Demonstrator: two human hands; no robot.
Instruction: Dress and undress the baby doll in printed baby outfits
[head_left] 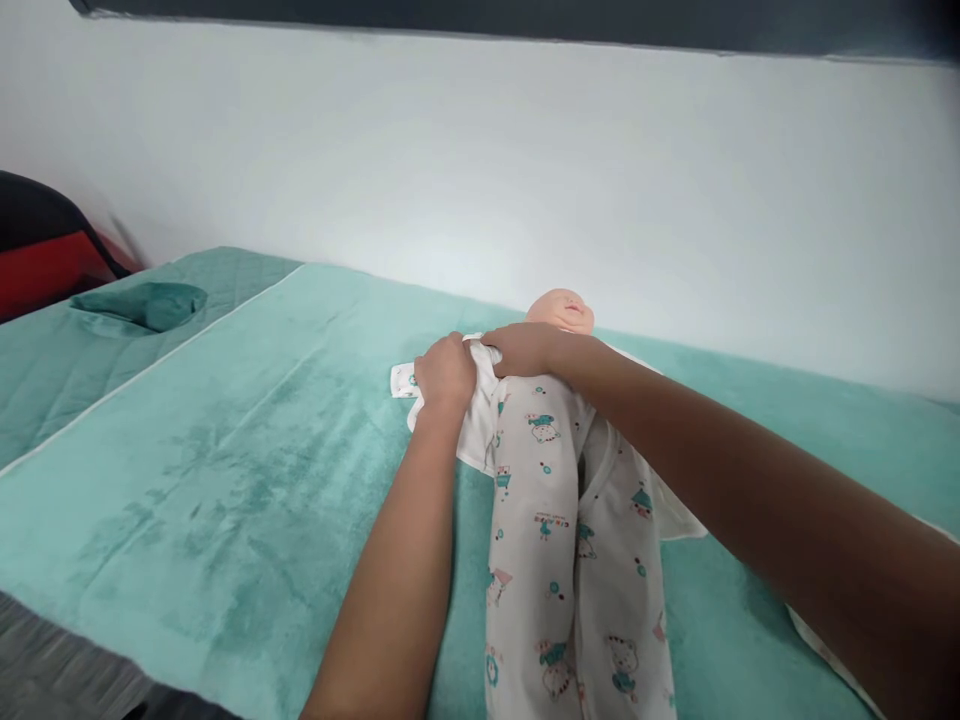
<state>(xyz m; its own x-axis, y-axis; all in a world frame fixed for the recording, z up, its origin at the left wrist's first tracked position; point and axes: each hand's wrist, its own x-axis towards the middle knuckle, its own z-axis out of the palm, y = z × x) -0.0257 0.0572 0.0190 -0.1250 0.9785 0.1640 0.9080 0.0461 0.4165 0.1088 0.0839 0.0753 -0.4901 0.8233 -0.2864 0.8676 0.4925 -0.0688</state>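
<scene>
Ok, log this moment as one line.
left hand: holding shirt | right hand: holding shirt | doll: face up on green sheet

The left hand [446, 372] and right hand [520, 350] are both bare, with rounded, smooth backs. Just behind the grip the wrists are bare too (the slimmest stretch of either limb). From there the left forearm [397, 560] and right forearm [712, 455] run back uncovered and smooth, widening evenly with distance from the grip; the right one looks broadest at its far end, where the view cuts it off.
</scene>
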